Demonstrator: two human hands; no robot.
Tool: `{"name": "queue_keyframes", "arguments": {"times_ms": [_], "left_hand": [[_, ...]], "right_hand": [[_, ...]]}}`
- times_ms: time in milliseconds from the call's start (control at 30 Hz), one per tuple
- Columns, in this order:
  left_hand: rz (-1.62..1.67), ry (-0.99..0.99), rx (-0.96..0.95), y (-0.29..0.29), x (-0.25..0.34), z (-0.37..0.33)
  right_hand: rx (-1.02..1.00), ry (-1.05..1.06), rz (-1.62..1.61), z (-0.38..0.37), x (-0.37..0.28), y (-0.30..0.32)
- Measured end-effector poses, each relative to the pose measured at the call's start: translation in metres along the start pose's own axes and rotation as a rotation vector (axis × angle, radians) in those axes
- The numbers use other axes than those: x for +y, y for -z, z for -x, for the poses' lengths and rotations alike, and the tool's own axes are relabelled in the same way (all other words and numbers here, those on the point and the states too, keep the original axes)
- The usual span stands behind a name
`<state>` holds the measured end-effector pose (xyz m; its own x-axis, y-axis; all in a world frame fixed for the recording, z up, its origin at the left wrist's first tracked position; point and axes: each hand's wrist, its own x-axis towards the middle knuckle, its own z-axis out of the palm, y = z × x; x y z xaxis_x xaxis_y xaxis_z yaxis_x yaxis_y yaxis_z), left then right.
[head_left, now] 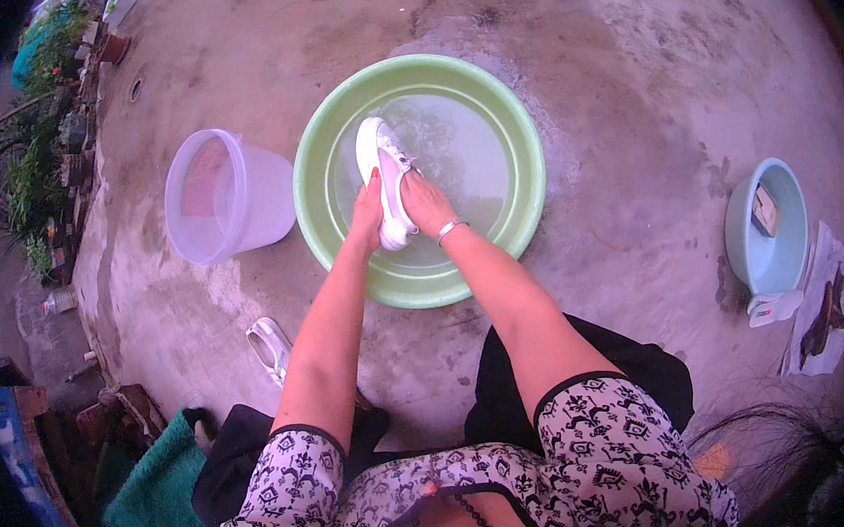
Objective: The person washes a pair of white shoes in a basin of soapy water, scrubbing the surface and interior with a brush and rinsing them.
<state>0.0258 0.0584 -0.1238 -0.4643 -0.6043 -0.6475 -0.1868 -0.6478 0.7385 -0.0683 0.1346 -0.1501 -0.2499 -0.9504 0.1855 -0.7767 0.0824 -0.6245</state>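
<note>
A white low canvas shoe (369, 146) is held over the wide green basin (525, 144), its toe pointing away from me. Against the shoe's left side and heel, my left hand (368, 211) is closed, thumb on top at the rim. My right hand (425, 201) grips the other side near the shoe's opening; its fingertips are hidden by the shoe. A band circles my right wrist. Cloudy water (469, 164) lies in the basin below. On the ground by my left forearm rests a second white shoe (269, 349).
Left of the basin, a clear plastic bucket (253, 193) lies tipped. A light blue basin (780, 222) holding a block-like object (765, 210) stands at right. Potted plants (33, 182) line the left edge. A green cloth (156, 497) hangs at lower left.
</note>
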Motion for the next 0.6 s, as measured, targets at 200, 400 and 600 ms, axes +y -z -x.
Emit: {"name": "queue_keyframes", "arguments": {"times_ms": [200, 400, 600], "left_hand": [[-0.328, -0.250, 0.184, -0.007, -0.020, -0.010], [0.023, 0.208, -0.231, -0.004, 0.047, 0.014], [0.180, 0.269, -0.243, 0.022, 0.099, 0.053]], "right_hand": [[-0.041, -0.262, -0.284, 0.009, 0.016, -0.027], [0.187, -0.179, -0.151, -0.011, -0.026, 0.005], [0.273, 0.026, 0.019, -0.024, -0.119, 0.066]]}}
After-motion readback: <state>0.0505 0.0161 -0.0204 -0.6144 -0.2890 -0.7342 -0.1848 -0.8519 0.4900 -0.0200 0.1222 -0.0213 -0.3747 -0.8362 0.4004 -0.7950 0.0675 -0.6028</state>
